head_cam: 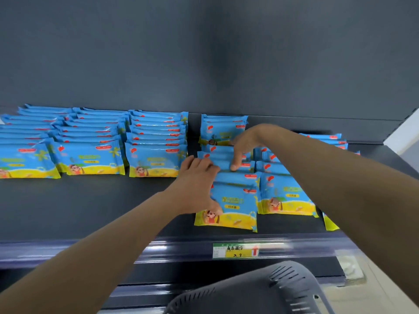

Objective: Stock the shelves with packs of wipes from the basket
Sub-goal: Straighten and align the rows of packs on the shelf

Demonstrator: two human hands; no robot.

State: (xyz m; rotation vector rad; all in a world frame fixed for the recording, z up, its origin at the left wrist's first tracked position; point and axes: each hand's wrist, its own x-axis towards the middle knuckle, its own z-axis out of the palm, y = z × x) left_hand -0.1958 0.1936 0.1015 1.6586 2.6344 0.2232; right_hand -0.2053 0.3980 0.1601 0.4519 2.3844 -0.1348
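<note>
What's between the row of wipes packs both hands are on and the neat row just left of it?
A narrow strip of bare dark shelf; the left hand, gripping the wipes packs, crosses its front end. Seen in the head view.

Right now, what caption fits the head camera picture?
Left hand and right hand grip blue wipe packs in a row on the shelf.

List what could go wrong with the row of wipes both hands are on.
1. The front pack, held by the left hand, sits further forward than the row to its right and close to the shelf edge; a push might slide it off.
2. The packs behind it lean loosely, held by the right hand; letting go could make them slump forward.
</note>
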